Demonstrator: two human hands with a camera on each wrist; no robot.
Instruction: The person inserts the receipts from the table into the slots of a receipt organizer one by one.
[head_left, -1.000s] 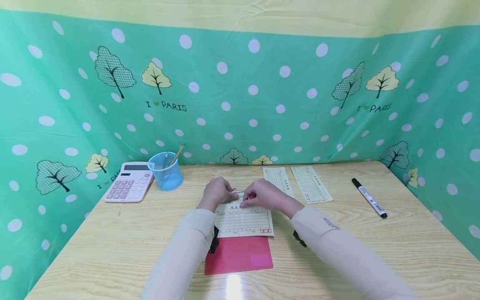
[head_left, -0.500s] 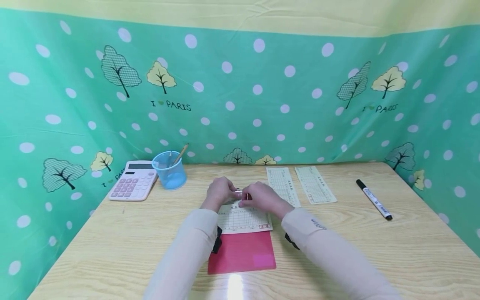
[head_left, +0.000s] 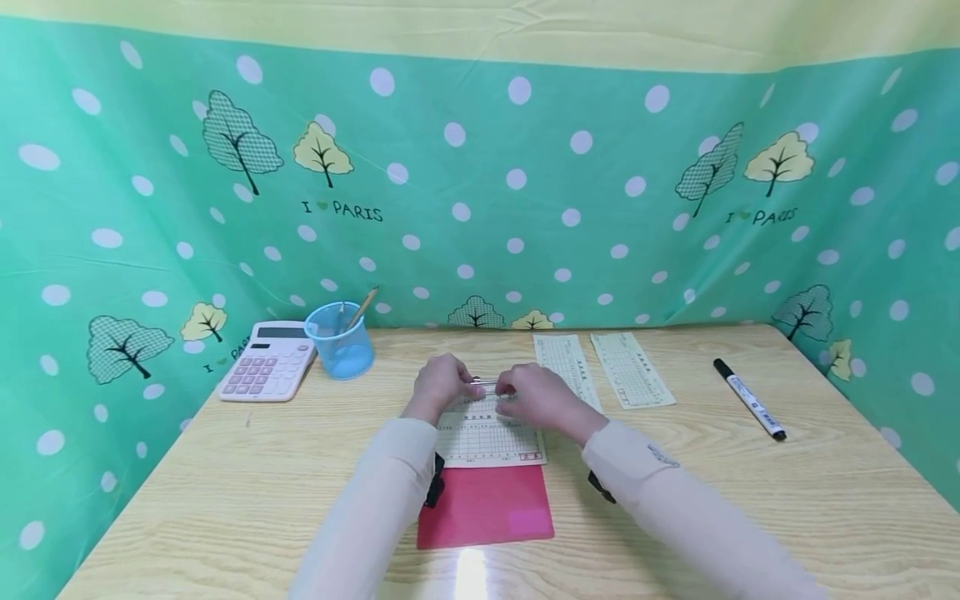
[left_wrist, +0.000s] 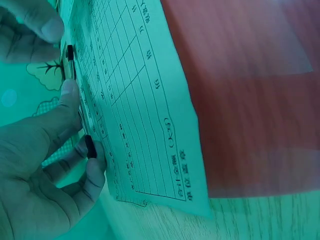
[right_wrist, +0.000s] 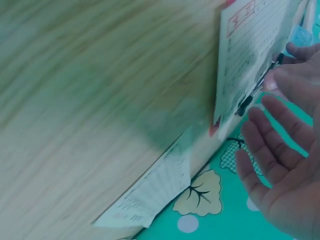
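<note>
A printed form lies over the upper part of a red clipboard, whose lower part shows. A metal wire clip with black tips runs along the form's top edge. My left hand pinches the clip, its thumb on the wire and fingers around the near black tip in the left wrist view. My right hand is at the clip's right end. In the right wrist view, the fingers of that right hand are spread and loosely bent beside the clip, holding nothing visible.
Two loose printed forms, a nearer slip and a farther slip, lie behind to the right. A black-capped marker is at far right. A pink calculator and a blue mesh cup with pencils stand at back left.
My right hand has drawn slightly right, away from the left hand, showing more of the clip and form. My left hand stays at the clip. The head view shifted slightly.
</note>
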